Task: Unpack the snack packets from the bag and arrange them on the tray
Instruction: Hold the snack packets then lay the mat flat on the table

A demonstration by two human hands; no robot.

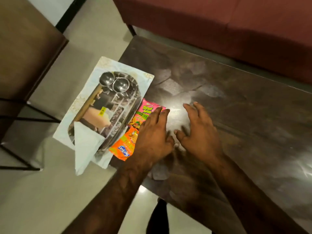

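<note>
Head view, the only one, looks down on a dark brown wooden table [219, 102] with a glossy top. Two snack packets lie near its left edge: a pink foil packet [146, 110] printed with "50", and just below it an orange foil packet [124, 144] with a blue logo too blurred to read; whether the two touch I cannot tell. Beside them a pale patterned rectangular tray [70, 125] overhangs the table's left edge. On the tray rests an oval steel platter [118, 108] carrying two small round steel bowls [120, 85] at its far end, side by side. A yellow sticker on the platter bears unreadable print. One folded white paper napkin [85, 149] lies across the tray's near corner. Both bare hands hover low over the tabletop, palms down. The left hand [152, 137] has its fingers extended, partly covering both packets, gripping nothing visible. The right hand [200, 130] is spread wide and empty, well clear of the packets.
</note>
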